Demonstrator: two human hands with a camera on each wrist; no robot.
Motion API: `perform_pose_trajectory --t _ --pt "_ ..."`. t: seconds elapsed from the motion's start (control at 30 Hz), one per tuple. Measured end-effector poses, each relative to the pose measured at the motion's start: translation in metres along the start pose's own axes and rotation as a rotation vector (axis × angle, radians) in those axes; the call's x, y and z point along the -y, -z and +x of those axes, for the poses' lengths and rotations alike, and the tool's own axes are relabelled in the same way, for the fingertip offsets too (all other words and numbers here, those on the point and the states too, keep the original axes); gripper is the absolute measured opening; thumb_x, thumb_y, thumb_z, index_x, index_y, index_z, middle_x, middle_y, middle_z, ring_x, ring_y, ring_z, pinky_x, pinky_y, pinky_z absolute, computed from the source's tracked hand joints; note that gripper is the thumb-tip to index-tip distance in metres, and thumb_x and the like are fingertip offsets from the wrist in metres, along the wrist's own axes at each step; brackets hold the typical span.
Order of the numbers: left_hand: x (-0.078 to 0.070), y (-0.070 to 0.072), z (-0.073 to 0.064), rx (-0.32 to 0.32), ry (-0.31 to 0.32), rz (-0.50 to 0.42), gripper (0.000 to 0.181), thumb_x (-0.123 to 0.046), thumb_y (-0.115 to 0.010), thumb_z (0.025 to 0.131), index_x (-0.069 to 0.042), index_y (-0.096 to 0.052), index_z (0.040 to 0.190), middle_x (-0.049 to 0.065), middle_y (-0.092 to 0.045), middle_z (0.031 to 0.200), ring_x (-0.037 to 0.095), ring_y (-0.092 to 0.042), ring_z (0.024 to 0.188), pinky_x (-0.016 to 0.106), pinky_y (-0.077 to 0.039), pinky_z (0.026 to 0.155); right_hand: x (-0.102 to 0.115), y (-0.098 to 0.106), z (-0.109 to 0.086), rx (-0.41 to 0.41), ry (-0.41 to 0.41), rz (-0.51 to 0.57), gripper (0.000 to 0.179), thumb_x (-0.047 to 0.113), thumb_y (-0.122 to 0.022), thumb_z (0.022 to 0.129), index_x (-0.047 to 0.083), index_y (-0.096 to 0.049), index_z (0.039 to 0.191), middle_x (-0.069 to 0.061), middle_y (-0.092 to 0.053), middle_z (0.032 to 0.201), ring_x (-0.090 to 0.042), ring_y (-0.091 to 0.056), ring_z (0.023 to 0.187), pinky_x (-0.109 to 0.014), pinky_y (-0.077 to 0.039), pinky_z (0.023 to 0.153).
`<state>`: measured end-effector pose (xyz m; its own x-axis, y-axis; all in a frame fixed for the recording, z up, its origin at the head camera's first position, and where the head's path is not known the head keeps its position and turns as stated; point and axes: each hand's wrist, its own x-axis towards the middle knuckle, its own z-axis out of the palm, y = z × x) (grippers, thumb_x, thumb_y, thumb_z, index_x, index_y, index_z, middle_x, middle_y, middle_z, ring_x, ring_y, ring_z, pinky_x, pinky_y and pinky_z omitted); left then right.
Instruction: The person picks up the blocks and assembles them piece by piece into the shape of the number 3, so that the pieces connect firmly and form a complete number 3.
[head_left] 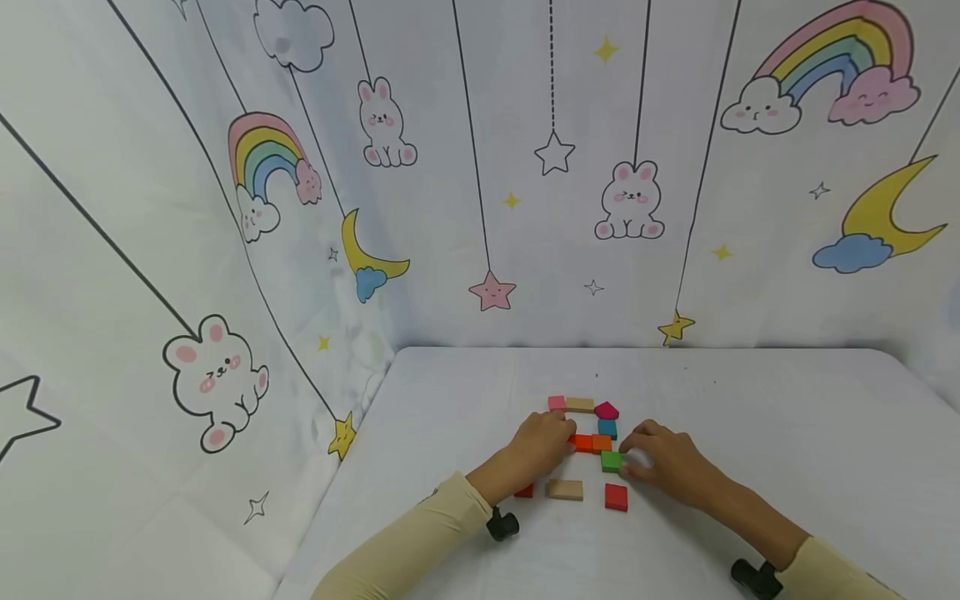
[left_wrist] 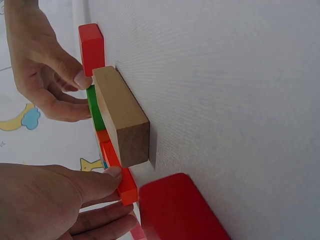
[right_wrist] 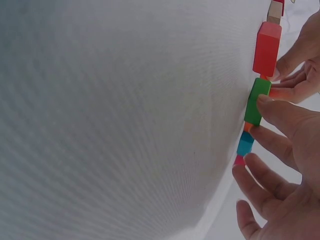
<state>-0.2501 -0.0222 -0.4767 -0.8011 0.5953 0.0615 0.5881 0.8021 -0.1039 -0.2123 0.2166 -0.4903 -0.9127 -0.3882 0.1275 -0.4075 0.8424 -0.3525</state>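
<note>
In the head view, my left hand [head_left: 542, 442] pinches the left end of a bright orange-red block [left_wrist: 126, 189] between thumb and fingers. An orange block [head_left: 602, 443] lies directly to its right. My right hand [head_left: 671, 458] holds a green block [head_left: 612, 462] at its right side with thumb and index finger, the other fingers spread loosely in the right wrist view. A blue block [head_left: 607, 429] and a crimson pentagon-shaped block [head_left: 607, 410] stand behind the orange one. Farther back, a pink block [head_left: 557, 403] meets a plain wooden block [head_left: 580, 405].
Nearer the person lie a red block [head_left: 617, 497], another plain wooden block [head_left: 566, 489], and a dark red block [left_wrist: 177, 210] partly hidden by my left arm in the head view. A white cloth covers the table [head_left: 450, 400]. Behind hangs a white curtain [head_left: 435, 217] printed with rabbits and stars.
</note>
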Motion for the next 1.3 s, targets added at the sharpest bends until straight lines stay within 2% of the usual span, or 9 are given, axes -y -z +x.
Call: perform_pose_trajectory --t 0.43,0.77,1.07,1.3 --pt "0.0 0.0 0.0 -0.001 -0.007 0.01 0.029 -0.037 -0.076 0.099 -0.018 -0.076 0.121 -0.003 -0.072 0.106 0.008 -0.064 0.094 0.021 -0.056 0.087 0.001 0.005 -0.003 -0.029 0.011 -0.015 0.031 0.033 -0.091 0.082 0.02 -0.077 0.107 -0.006 -0.068 0.112 -0.028 -0.066 0.108 -0.057 -0.056 0.083" --pt "0.001 -0.001 0.0 -0.003 -0.01 0.005 0.028 -0.036 -0.076 0.099 -0.017 -0.076 0.12 -0.003 -0.072 0.105 0.008 -0.064 0.094 0.021 -0.055 0.085 0.009 0.016 -0.006 -0.031 -0.001 -0.023 0.028 0.03 -0.09 0.084 0.021 -0.078 0.107 -0.005 -0.068 0.112 -0.029 -0.066 0.109 -0.06 -0.054 0.086" --pt "0.002 0.0 0.0 -0.002 -0.005 -0.013 0.027 -0.035 -0.076 0.099 -0.017 -0.076 0.119 -0.003 -0.071 0.105 0.009 -0.063 0.093 0.021 -0.055 0.085 0.025 0.024 -0.01 0.082 0.026 0.008 0.027 0.03 -0.091 0.083 0.026 -0.078 0.106 0.002 -0.065 0.114 -0.021 -0.062 0.111 -0.056 -0.054 0.089" --pt "0.001 -0.001 0.001 0.005 -0.005 0.003 0.029 -0.037 -0.075 0.099 -0.018 -0.076 0.12 -0.003 -0.072 0.106 0.008 -0.063 0.093 0.021 -0.055 0.085 0.028 0.023 -0.012 0.167 0.075 0.023 0.035 0.03 -0.093 0.08 0.03 -0.078 0.112 0.004 -0.064 0.118 -0.024 -0.06 0.117 -0.065 -0.049 0.093"
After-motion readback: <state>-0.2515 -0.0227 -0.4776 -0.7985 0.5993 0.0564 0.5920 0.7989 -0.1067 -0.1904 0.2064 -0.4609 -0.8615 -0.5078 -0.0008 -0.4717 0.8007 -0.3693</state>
